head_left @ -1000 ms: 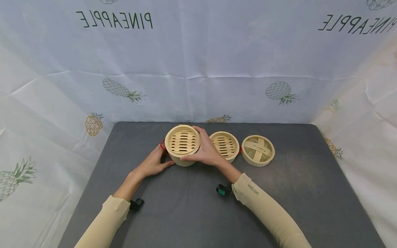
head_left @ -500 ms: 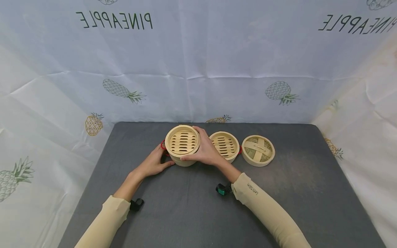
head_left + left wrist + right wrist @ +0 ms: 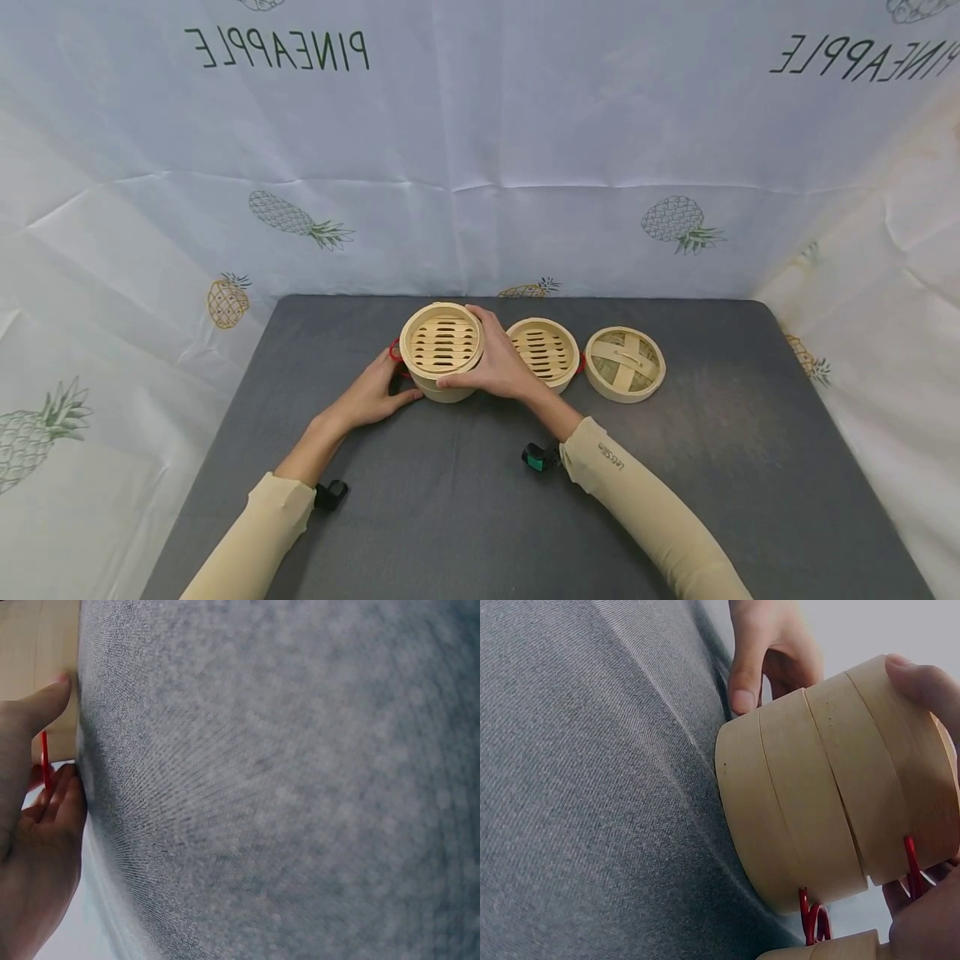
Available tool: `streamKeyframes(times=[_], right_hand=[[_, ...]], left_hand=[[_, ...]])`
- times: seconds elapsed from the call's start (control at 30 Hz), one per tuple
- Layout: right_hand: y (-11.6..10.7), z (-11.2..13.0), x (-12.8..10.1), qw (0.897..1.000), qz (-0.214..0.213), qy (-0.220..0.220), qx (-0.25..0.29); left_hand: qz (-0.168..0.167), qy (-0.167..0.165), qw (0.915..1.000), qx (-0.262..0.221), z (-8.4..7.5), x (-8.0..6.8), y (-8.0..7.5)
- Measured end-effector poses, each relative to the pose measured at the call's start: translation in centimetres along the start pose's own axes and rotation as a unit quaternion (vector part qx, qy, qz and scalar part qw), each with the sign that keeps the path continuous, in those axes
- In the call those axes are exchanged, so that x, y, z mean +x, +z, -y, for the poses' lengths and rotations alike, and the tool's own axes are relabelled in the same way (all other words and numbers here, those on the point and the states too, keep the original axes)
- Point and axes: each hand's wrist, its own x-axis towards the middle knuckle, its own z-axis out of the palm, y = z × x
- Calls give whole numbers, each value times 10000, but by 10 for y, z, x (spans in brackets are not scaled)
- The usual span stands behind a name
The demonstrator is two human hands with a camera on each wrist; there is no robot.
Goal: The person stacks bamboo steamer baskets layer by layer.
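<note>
Steamer stack (image 3: 442,346) stands just left of the loose tier (image 3: 542,354); the left hand (image 3: 372,396) half-curls round its base, the right hand (image 3: 501,362), spread wide, grips its top. Seating tiers seems in hand; next calls for squaring their seam. Both hands' far fingertips are mostly hidden.

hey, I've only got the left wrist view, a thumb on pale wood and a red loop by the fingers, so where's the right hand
Observer: The right hand grips the upper part of the steamer stack.
Operator: Is anything covering the top?
Observer: No, its slatted top is uncovered.
Operator: Any lid around?
Observer: Yes, a woven lid lies on the table, just right of a second steamer in the head view.
</note>
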Motion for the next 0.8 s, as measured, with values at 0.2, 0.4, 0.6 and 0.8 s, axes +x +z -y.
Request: streamKeyframes(times=[0.2, 0.4, 0.6, 0.8], right_hand=[[-2, 0, 0, 9999, 111, -6, 50], [-4, 1, 1, 9997, 236, 21, 108], [-5, 2, 1, 9992, 363, 86, 134], [-6, 1, 2, 9988, 447, 75, 160]], left_hand=[[-8, 59, 10000, -6, -3, -1, -1], [28, 128, 9999, -48, -1, 0, -1], [145, -157, 9998, 46, -6, 0, -2], [329, -583, 9974, 277, -25, 2, -7]])
